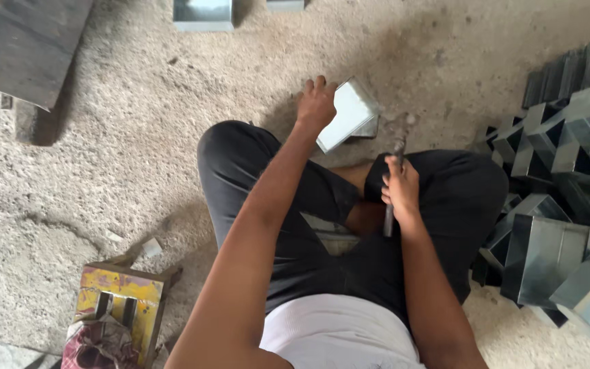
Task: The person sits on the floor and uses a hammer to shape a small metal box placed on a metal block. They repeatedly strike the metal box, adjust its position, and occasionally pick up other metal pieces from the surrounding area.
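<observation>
I sit on a rough concrete floor with my knees bent, in dark trousers. My left hand [317, 104] grips a folded grey sheet-metal box piece [349, 115] that rests tilted on the floor in front of my knees. My right hand [400, 188] is closed around the handle of a hammer [394, 178]; its blurred head is raised just right of the metal piece, near the floor.
A pile of several folded sheet-metal box pieces [561, 205] lies at the right. A yellow painted wooden stool [121, 301] with cloth stands at bottom left. A dark slab [25, 48] lies at top left, and a metal box [203, 15] at the top edge.
</observation>
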